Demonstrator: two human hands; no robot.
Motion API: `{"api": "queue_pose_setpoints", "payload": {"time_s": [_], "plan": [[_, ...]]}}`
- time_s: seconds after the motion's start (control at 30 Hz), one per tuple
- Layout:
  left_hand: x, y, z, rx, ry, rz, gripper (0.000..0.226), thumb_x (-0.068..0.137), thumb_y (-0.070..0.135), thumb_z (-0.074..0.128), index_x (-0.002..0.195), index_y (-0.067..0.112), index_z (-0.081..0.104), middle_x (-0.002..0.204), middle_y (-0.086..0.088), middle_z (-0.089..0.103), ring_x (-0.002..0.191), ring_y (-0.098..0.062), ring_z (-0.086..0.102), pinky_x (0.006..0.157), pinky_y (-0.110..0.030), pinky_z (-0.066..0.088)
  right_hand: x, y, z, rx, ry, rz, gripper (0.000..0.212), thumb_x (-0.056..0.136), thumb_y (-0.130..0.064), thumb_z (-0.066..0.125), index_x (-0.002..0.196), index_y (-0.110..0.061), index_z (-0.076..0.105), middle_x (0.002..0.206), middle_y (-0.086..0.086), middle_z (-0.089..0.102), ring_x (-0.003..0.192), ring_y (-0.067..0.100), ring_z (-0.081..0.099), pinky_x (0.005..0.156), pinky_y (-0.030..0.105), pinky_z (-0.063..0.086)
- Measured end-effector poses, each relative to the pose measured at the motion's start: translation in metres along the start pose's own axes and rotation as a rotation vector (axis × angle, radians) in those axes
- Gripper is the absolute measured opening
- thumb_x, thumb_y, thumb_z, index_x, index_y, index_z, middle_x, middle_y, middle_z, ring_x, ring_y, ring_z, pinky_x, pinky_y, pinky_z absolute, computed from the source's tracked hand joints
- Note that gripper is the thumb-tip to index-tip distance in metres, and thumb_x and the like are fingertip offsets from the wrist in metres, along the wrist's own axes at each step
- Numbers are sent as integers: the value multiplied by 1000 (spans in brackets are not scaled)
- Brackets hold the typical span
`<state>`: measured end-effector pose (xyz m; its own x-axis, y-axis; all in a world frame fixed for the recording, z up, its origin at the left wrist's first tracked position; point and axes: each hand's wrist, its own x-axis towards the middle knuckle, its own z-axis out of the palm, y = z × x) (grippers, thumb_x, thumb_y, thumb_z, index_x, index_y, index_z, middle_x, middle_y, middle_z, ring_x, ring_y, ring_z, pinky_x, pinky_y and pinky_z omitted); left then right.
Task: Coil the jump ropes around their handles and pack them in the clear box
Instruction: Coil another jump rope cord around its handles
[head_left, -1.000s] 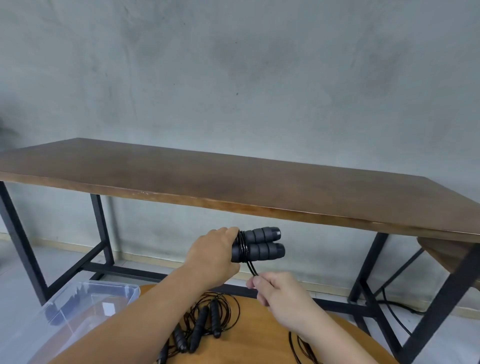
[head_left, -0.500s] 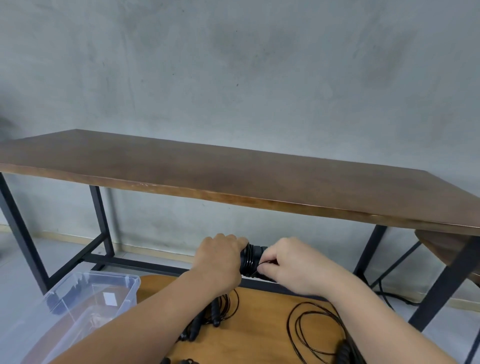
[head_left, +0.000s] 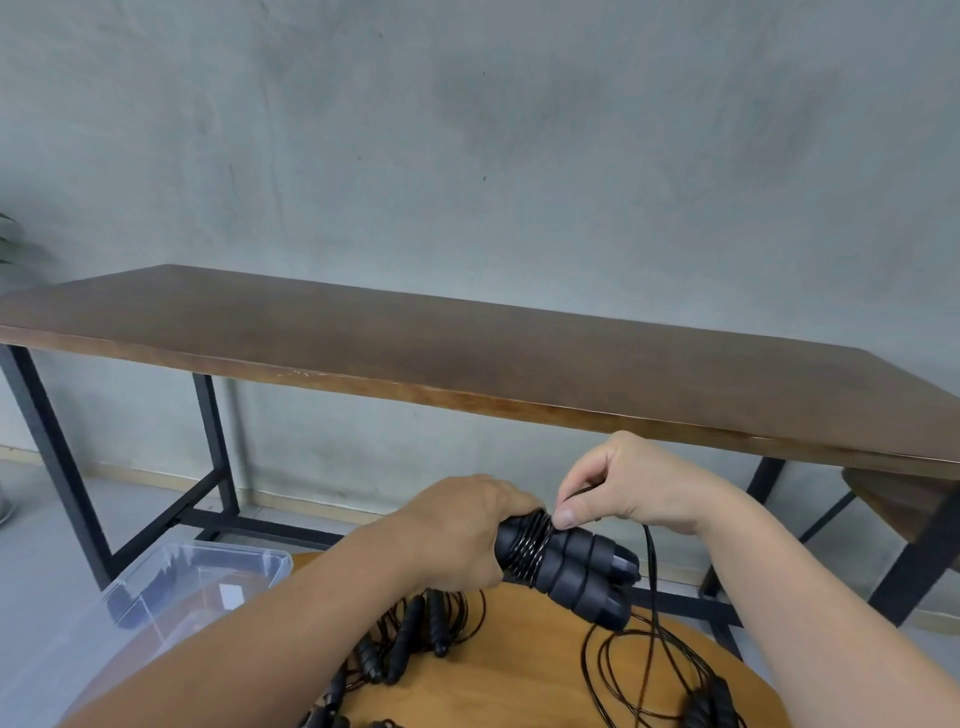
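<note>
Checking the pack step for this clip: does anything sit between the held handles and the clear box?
Nothing visible does. The left hand grips the paired handles in the air; the clear box stands open lower left, lidless. The right hand pinches the cord, whose rest trails loose.

Clear box (head_left: 197, 577) left of round table (head_left: 519, 675); long table (head_left: 467, 353) behind; ropes (head_left: 415, 639) on round table.

A single wide-angle view is given, taken from the person's head and directed forward and slightly down. The long dark brown wooden table with black metal legs (head_left: 467, 358) is seen just ahead, across the middle of the view; the grey wall is behind it, and the round light wooden tabletop (head_left: 519, 670) is nearest, below it.
</note>
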<state>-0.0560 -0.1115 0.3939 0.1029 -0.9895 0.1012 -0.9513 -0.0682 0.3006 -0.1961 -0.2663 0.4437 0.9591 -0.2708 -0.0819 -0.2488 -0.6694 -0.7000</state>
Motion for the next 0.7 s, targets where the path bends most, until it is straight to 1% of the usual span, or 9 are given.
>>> {"api": "queue_pose_setpoints", "payload": {"time_s": [0.1,0.17,0.23,0.33,0.4,0.47,0.53,0.57,0.7], "plan": [[-6,2,-2,-158,-25,-9,37,73,10,66,103,31,60,90,10,59,87,-13,58,76,-34,52,-3,9,1,152,20,39,16,73,-34,82,77,-19,80,70,-9,69,62,9,51,57,21,39],[-7,3,-5,-260,-12,-20,40,71,9,68,105,31,61,91,7,62,84,-12,61,75,-36,54,-5,15,5,259,34,40,16,74,-36,78,79,-20,79,79,-2,72,71,16,60,65,26,47],[-7,3,-9,-314,11,-25,38,70,9,69,102,29,61,89,4,64,81,-13,62,73,-36,55,-5,19,9,357,51,31,14,84,-27,70,83,-15,77,82,0,74,75,10,68,66,22,52],[-3,2,-14,-379,28,-64,39,69,5,68,100,28,61,81,-1,62,69,-17,58,60,-29,46,-3,19,17,583,68,44,20,92,-18,61,80,-11,75,79,3,74,71,10,69,61,22,54],[0,1,-14,-426,52,-104,38,69,1,66,99,23,61,71,3,54,59,-11,48,53,-21,38,-1,20,24,791,110,57,21,89,-15,60,75,-11,76,79,5,73,72,14,70,65,26,55],[4,1,-13,-474,98,-139,36,68,0,67,98,20,61,67,6,49,55,-8,43,51,-19,35,3,26,31,867,195,36,29,95,-5,52,77,-13,73,77,4,72,72,17,68,66,24,54],[8,0,-12,-508,157,-182,31,70,1,68,95,17,60,67,6,47,52,-7,41,49,-18,34,6,32,42,862,270,42,44,100,1,40,69,-18,64,62,0,55,57,17,45,50,18,38],[10,0,-11,-515,185,-202,28,70,1,68,92,16,59,66,6,47,52,-7,41,49,-18,34,7,35,47,867,287,54,40,101,-2,39,71,-17,60,61,0,46,56,14,32,47,19,27],[21,-5,-6,-405,280,-278,28,71,8,67,93,21,57,70,7,52,60,-12,47,55,-22,37,13,39,66,894,302,109,19,104,-15,43,98,-5,58,69,3,43,53,9,25,47,21,19]]}}
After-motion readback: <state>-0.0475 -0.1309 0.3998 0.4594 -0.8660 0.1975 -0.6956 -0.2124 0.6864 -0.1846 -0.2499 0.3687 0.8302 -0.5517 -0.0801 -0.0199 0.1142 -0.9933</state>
